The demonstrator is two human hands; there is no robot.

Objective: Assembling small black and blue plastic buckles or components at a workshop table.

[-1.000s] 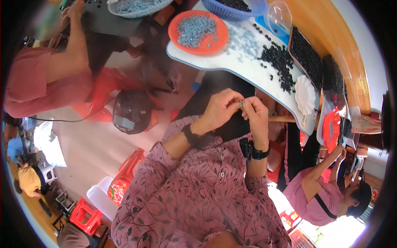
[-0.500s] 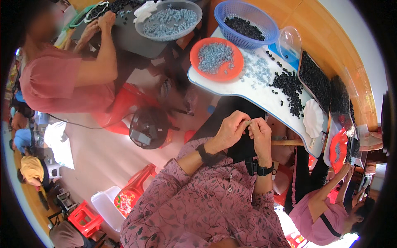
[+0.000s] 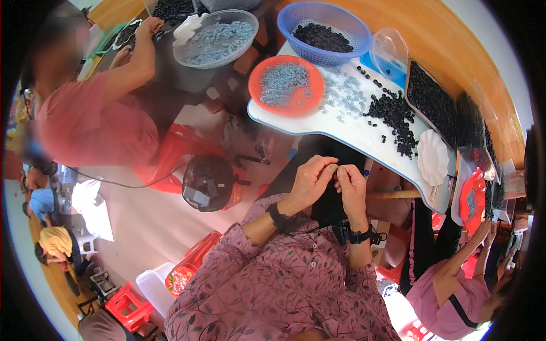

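Over my lap, just off the white table's edge, my left hand (image 3: 311, 179) and my right hand (image 3: 351, 187) are held close together, fingertips almost meeting. Each is closed in a pinch. Whatever sits between the fingers is too small to make out. On the white table (image 3: 301, 126) in front, an orange-red plate (image 3: 310, 102) carries a heap of small translucent grey-blue parts (image 3: 281, 84). More of these parts lie loose to its right, beside a spread of small black ring-like pieces (image 3: 392, 113).
A blue basket (image 3: 364, 35) with black pieces stands at the back, near a clear plastic lid (image 3: 392, 48). To the right are a black-filled tray (image 3: 427, 105) and a white scalloped dish (image 3: 433, 158). Co-workers (image 3: 94, 119) sit left and right; a red stool (image 3: 129, 307) stands lower left.
My hands have drawn slightly apart and down, both still pinched. The view has shifted a little, and the co-worker at left has moved their arms.
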